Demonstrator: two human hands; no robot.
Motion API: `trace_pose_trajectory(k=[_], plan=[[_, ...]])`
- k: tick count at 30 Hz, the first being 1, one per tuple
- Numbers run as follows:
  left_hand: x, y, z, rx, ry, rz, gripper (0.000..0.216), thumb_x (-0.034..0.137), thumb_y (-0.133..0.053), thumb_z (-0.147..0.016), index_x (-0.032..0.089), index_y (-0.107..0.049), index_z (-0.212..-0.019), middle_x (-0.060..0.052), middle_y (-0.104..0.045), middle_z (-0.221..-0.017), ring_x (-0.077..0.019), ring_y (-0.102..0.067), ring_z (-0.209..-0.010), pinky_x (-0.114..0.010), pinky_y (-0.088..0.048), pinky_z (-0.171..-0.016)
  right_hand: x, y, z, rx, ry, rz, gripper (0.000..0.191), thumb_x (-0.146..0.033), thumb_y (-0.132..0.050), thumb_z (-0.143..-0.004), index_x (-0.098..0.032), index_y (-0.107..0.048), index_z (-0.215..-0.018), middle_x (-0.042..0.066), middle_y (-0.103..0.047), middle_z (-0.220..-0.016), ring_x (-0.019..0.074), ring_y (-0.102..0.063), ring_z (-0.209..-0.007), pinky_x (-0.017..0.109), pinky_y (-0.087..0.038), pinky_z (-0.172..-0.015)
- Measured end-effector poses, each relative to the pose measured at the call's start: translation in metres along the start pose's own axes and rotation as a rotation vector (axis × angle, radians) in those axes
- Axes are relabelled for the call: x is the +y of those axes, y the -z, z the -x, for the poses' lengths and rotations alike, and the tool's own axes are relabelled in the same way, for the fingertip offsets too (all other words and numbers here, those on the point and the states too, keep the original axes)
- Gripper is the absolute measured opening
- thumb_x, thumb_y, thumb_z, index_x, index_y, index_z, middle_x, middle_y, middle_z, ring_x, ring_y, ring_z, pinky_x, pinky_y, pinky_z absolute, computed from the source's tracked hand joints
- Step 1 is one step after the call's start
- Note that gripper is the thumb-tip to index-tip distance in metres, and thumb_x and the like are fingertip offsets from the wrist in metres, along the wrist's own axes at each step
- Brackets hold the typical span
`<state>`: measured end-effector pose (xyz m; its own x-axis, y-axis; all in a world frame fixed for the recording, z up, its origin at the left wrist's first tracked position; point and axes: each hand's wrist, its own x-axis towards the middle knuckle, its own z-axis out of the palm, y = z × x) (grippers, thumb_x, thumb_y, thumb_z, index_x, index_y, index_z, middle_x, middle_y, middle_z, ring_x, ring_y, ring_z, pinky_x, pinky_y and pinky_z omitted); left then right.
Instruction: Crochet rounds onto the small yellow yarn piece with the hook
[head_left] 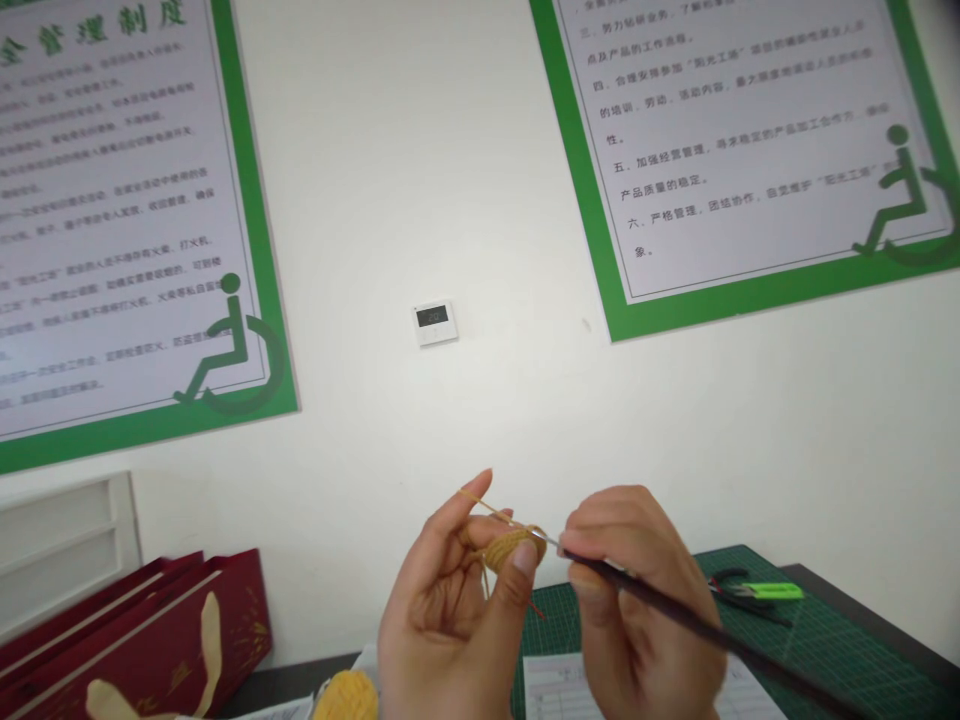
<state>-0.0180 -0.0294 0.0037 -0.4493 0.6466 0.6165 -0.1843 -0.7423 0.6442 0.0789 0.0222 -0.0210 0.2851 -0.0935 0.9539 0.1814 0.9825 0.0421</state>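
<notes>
Between the thumb and fingers of my left hand [457,610] is a small mustard-yellow crochet piece [504,551]. A strand of yarn [487,506] runs from it over my raised left index finger. My right hand [645,590] grips a crochet hook [645,586] with a long dark handle. The hook's metal tip meets the top edge of the piece, where a yarn loop sits round it. A short reddish thread hangs below the piece. My left palm partly hides the lower yarn.
A yellow yarn ball [346,696] lies at the bottom. Dark red gift bags [172,630] stand left. A green cutting mat [817,640] carries pliers [739,590], a bright green-handled item [776,591] and printed paper [559,685]. Green-framed posters and a thermostat [435,323] are on the wall.
</notes>
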Motion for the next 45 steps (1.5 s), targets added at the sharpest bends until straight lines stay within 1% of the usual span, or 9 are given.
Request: trace_pose_trajectory(k=[8, 11, 16, 19, 24, 28, 33, 41, 45], plan=[[0.004, 0.009, -0.008, -0.143, 0.154, 0.06, 0.035, 0.021, -0.096, -0.062, 0.024, -0.087, -0.095, -0.004, -0.076, -0.069, -0.0215, -0.075, -0.082, -0.027, -0.058, -0.081, 0.001, 0.001, -0.012, 0.001, -0.973, -0.684, 0.037, -0.046, -0.057, -0.1, -0.02, -0.058, -0.073, -0.002, -0.054, -0.065, 0.0136, -0.05, -0.065, 0.028, -0.045, -0.067], [0.006, 0.009, -0.009, -0.174, 0.195, 0.101, 0.033, 0.019, -0.095, -0.063, 0.024, -0.087, -0.094, -0.005, -0.078, -0.072, -0.0222, -0.076, -0.082, -0.027, -0.058, -0.078, -0.001, -0.005, -0.014, -0.086, -1.142, -0.92, 0.038, -0.048, -0.062, -0.096, -0.021, -0.054, -0.071, -0.002, -0.054, -0.068, 0.014, -0.05, -0.069, 0.03, -0.046, -0.073], [0.005, 0.006, -0.006, -0.124, 0.15, 0.069, 0.032, 0.019, -0.095, -0.063, 0.023, -0.087, -0.094, -0.003, -0.076, -0.07, -0.0156, -0.071, -0.07, -0.022, -0.058, -0.073, 0.0, -0.013, -0.003, -0.062, -0.901, -0.914, 0.024, -0.039, -0.064, -0.098, -0.024, -0.055, -0.082, -0.003, -0.058, -0.075, 0.0126, -0.052, -0.072, 0.028, -0.046, -0.071], [0.005, 0.004, -0.003, -0.064, 0.13, 0.049, 0.033, 0.02, -0.096, -0.062, 0.024, -0.087, -0.093, -0.006, -0.08, -0.076, -0.0154, -0.072, -0.073, -0.019, -0.056, -0.069, 0.005, -0.009, 0.0, -0.026, -0.48, -0.568, 0.007, -0.021, -0.06, -0.098, -0.026, -0.063, -0.095, -0.002, -0.061, -0.081, 0.0138, -0.058, -0.075, 0.029, -0.048, -0.066], [0.007, 0.003, -0.002, -0.18, 0.247, 0.153, 0.043, 0.016, -0.096, -0.06, 0.024, -0.087, -0.101, -0.002, -0.074, -0.069, -0.0144, -0.069, -0.07, -0.023, -0.056, -0.075, 0.012, 0.002, 0.0, -0.001, 0.262, 0.093, 0.038, 0.007, -0.069, -0.078, -0.019, -0.071, -0.105, 0.002, -0.068, -0.088, 0.0152, -0.059, -0.078, 0.036, -0.049, -0.071], [0.008, 0.008, -0.006, -0.274, 0.488, 0.257, 0.054, 0.019, -0.098, -0.055, 0.021, -0.085, -0.108, -0.005, -0.072, -0.077, -0.0139, -0.067, -0.071, -0.024, -0.055, -0.074, 0.007, -0.006, 0.0, 0.051, 0.008, -0.283, 0.016, -0.012, -0.059, -0.098, -0.021, -0.068, -0.108, 0.002, -0.065, -0.081, 0.0156, -0.059, -0.072, 0.034, -0.051, -0.062], [0.01, 0.013, -0.01, -0.268, 0.495, 0.239, 0.055, 0.021, -0.098, -0.056, 0.02, -0.085, -0.109, -0.005, -0.07, -0.079, -0.0203, -0.07, -0.08, -0.029, -0.056, -0.08, -0.002, -0.017, -0.002, 0.13, -0.279, -0.548, 0.008, -0.024, -0.057, -0.102, -0.023, -0.065, -0.1, 0.0, -0.062, -0.078, 0.0158, -0.063, -0.072, 0.03, -0.054, -0.058], [0.01, 0.003, -0.001, -0.223, 0.336, 0.213, 0.044, 0.014, -0.096, -0.063, 0.025, -0.086, -0.105, -0.003, -0.073, -0.073, -0.0143, -0.067, -0.069, -0.025, -0.054, -0.071, 0.002, -0.001, -0.005, 0.05, 0.288, 0.151, 0.028, 0.002, -0.069, -0.082, -0.016, -0.071, -0.104, 0.006, -0.071, -0.089, 0.0175, -0.065, -0.079, 0.035, -0.057, -0.068], [0.014, 0.003, -0.003, -0.303, 0.59, 0.322, 0.05, 0.015, -0.097, -0.059, 0.019, -0.085, -0.107, -0.003, -0.07, -0.074, -0.0141, -0.065, -0.07, -0.027, -0.053, -0.076, 0.001, -0.004, -0.004, 0.095, 0.112, -0.152, 0.019, -0.009, -0.06, -0.095, -0.019, -0.071, -0.107, 0.004, -0.067, -0.08, 0.0158, -0.061, -0.07, 0.033, -0.053, -0.059]])
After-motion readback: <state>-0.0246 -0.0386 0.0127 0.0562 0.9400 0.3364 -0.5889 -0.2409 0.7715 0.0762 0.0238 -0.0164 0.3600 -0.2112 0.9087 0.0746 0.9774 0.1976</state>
